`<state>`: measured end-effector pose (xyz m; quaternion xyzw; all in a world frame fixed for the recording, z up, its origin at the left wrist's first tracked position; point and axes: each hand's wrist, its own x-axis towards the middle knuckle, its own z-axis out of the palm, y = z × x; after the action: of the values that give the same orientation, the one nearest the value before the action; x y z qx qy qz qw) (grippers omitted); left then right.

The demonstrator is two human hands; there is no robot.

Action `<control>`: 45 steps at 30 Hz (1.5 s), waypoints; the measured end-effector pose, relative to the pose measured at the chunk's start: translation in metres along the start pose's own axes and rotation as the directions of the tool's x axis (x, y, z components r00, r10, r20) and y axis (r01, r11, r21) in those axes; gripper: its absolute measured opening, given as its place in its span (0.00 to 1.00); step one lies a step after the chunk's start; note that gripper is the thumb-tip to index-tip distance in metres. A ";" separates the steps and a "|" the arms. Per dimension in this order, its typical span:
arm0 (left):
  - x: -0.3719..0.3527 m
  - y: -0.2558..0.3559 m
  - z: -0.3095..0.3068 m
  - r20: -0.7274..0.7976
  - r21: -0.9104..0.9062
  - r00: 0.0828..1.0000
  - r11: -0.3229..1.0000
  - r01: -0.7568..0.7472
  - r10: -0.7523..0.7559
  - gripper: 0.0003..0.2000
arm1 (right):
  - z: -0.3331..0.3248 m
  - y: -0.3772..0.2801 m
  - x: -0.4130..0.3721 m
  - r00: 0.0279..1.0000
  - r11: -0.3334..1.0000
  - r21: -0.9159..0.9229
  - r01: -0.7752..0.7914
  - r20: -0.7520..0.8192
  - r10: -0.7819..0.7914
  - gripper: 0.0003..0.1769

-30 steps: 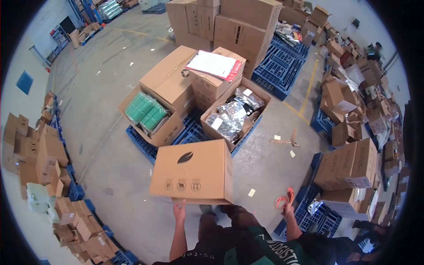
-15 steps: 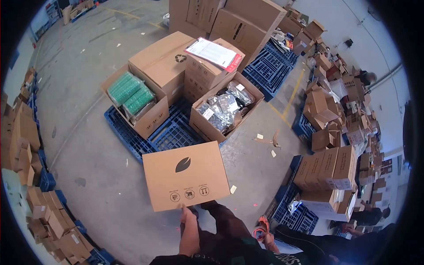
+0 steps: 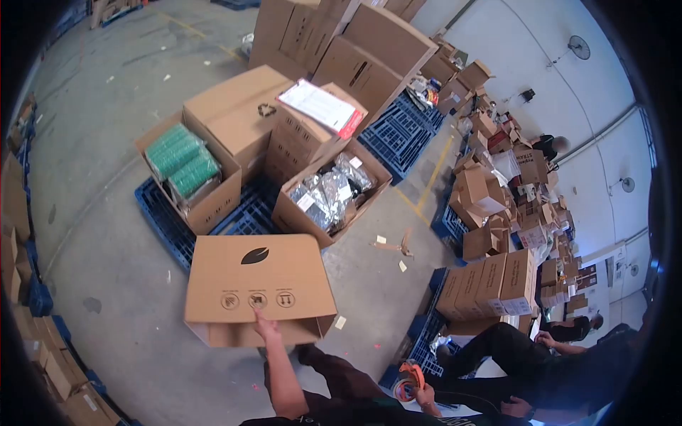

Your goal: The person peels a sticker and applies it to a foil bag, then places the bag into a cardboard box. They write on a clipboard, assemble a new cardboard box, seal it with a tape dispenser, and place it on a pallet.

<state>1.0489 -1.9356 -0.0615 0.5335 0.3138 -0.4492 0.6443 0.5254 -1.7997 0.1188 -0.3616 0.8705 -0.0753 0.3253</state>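
Note:
My left hand point(image 3: 266, 328) grips the near edge of a cardboard box point(image 3: 259, 273) printed with a black leaf and handling symbols. Below that printed panel the box is open toward me, and part of its inside shows. At lower right, my right hand point(image 3: 426, 400) is closed around an orange tape dispenser point(image 3: 408, 381). Just beyond the held box is an open carton of green wrapped packs point(image 3: 186, 163). Beside it, another open carton holds silvery plastic bags point(image 3: 328, 197). Papers point(image 3: 321, 106) with a red edge lie on a stacked carton.
Under the cartons is a blue pallet point(image 3: 160, 220). A second pallet point(image 3: 401, 135) stands behind, near tall boxes point(image 3: 362, 60). Stacked cartons point(image 3: 486, 284) are at right. A co-worker in dark clothes point(image 3: 497, 362) is close on my right; other people are farther off. Paper scraps litter the floor.
The leaf-printed box has moved left and tilted, so its open near side now shows. My left hand moved with it. The tape dispenser remains in my right hand, and the view has shifted.

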 end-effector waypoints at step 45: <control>-0.066 -0.225 0.427 0.514 0.858 0.850 -0.086 -0.507 0.116 0.17 | -0.203 -0.591 0.630 0.801 0.794 0.605 0.056 0.447 -0.398 0.08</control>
<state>0.7854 -2.3391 0.0056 0.8137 -0.3218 -0.4393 0.2033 0.4100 -2.6779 0.1704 -0.3613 0.6233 -0.2612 0.6424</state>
